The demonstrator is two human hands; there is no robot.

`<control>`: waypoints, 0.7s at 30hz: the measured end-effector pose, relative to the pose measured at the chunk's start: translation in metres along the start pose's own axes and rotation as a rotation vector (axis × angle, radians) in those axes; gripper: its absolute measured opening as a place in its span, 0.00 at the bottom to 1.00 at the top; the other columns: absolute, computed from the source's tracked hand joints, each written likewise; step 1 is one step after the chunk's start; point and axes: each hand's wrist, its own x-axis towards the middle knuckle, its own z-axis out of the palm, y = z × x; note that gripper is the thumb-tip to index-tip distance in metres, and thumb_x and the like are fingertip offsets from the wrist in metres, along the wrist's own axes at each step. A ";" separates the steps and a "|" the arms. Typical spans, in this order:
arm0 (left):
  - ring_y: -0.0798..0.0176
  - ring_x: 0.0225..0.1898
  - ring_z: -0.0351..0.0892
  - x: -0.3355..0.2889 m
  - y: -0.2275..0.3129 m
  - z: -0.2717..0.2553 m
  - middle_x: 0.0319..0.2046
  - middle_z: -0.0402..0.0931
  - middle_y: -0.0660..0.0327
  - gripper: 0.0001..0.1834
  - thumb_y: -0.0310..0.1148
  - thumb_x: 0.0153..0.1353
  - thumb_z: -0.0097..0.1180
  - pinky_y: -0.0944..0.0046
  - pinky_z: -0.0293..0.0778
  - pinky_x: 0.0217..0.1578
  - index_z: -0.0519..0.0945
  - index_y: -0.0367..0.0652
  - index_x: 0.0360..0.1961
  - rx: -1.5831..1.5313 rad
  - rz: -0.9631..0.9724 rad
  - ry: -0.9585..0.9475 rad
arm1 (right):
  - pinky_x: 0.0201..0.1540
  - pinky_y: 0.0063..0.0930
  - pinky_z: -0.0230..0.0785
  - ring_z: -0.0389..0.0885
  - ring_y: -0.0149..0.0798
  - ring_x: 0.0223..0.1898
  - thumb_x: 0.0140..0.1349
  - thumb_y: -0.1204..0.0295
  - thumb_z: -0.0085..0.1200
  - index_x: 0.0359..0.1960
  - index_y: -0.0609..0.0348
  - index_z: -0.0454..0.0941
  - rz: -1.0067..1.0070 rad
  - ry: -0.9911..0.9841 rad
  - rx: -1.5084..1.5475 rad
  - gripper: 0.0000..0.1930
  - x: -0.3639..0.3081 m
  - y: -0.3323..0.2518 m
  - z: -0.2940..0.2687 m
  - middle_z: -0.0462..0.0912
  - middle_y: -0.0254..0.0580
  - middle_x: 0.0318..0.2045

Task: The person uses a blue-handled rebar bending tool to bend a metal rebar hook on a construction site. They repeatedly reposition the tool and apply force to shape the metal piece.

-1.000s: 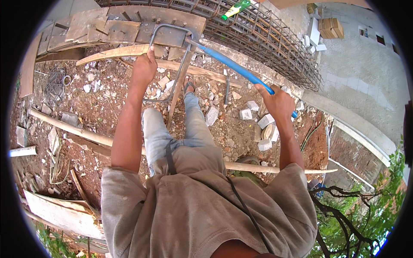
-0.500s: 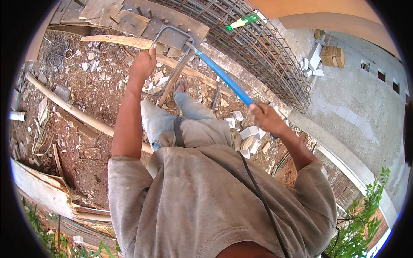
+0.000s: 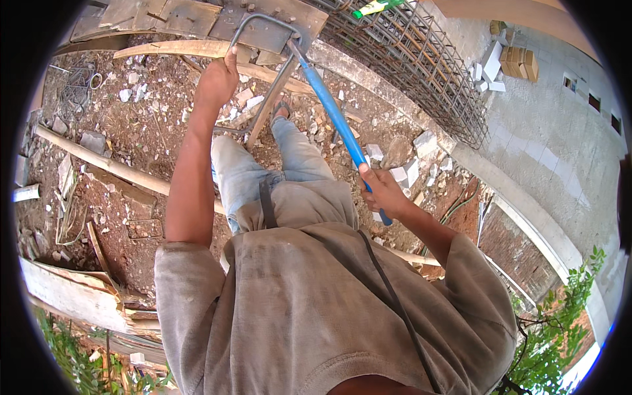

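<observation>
My left hand (image 3: 218, 80) is closed round one side of a bent steel rebar (image 3: 266, 20), its thumb pointing up along the bar. The rebar forms an angular loop, and its far corner lies on a wooden bench (image 3: 191, 18) studded with metal pegs. My right hand (image 3: 387, 191) grips a long blue-handled bar bender (image 3: 337, 118) close to its lower end. The bender's metal head meets the rebar at the bench edge. Its handle slants from there down to the right, toward my body.
Beyond the bench on the right lies a rebar cage (image 3: 421, 72) with a green bottle (image 3: 376, 7) on it. A curved plank (image 3: 174, 48) and a long pole (image 3: 108, 166) cross the rubble-strewn ground. A cardboard box (image 3: 519, 64) stands on the concrete at right.
My right hand has swung the bender's handle left and closer to my body, so it stands steeper. My left hand still holds the rebar. The whole view has shifted slightly.
</observation>
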 end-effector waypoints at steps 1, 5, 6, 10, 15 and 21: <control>0.26 0.44 0.77 0.001 -0.001 0.000 0.35 0.77 0.27 0.43 0.61 0.73 0.30 0.36 0.72 0.48 0.81 0.26 0.34 0.001 0.005 0.007 | 0.12 0.22 0.52 0.58 0.23 0.10 0.68 0.40 0.47 0.25 0.54 0.67 0.001 0.044 -0.004 0.29 0.003 0.004 0.006 0.63 0.26 0.13; 0.26 0.44 0.77 0.002 -0.002 -0.002 0.35 0.78 0.28 0.44 0.62 0.72 0.28 0.37 0.72 0.48 0.82 0.27 0.35 0.010 0.038 0.001 | 0.13 0.22 0.53 0.60 0.22 0.11 0.67 0.39 0.48 0.23 0.53 0.67 -0.102 0.048 0.000 0.29 0.014 0.018 0.045 0.65 0.26 0.14; 0.26 0.44 0.77 0.004 -0.002 -0.005 0.35 0.78 0.28 0.44 0.62 0.72 0.28 0.37 0.72 0.48 0.82 0.27 0.35 0.003 0.052 0.016 | 0.13 0.21 0.52 0.60 0.22 0.11 0.68 0.40 0.48 0.24 0.54 0.67 -0.120 0.116 0.001 0.29 0.013 0.016 0.045 0.64 0.26 0.14; 0.27 0.46 0.77 0.003 0.002 -0.007 0.37 0.77 0.28 0.44 0.62 0.72 0.28 0.37 0.72 0.49 0.81 0.27 0.37 -0.001 0.015 -0.057 | 0.13 0.21 0.51 0.59 0.22 0.11 0.69 0.42 0.48 0.24 0.54 0.67 -0.068 0.176 -0.013 0.27 0.001 0.024 0.053 0.63 0.27 0.13; 0.27 0.45 0.77 -0.002 0.008 -0.004 0.39 0.77 0.28 0.44 0.62 0.72 0.28 0.37 0.72 0.49 0.82 0.27 0.36 0.014 -0.006 0.011 | 0.15 0.22 0.53 0.61 0.22 0.13 0.69 0.43 0.48 0.20 0.53 0.68 -0.180 0.227 -0.011 0.28 0.023 0.040 0.069 0.65 0.26 0.14; 0.28 0.46 0.77 0.002 0.001 -0.002 0.39 0.77 0.28 0.43 0.62 0.72 0.30 0.36 0.71 0.49 0.81 0.27 0.37 -0.006 0.012 0.004 | 0.16 0.23 0.53 0.59 0.21 0.14 0.68 0.41 0.50 0.20 0.53 0.68 -0.148 0.181 0.048 0.29 0.027 0.038 0.069 0.65 0.26 0.14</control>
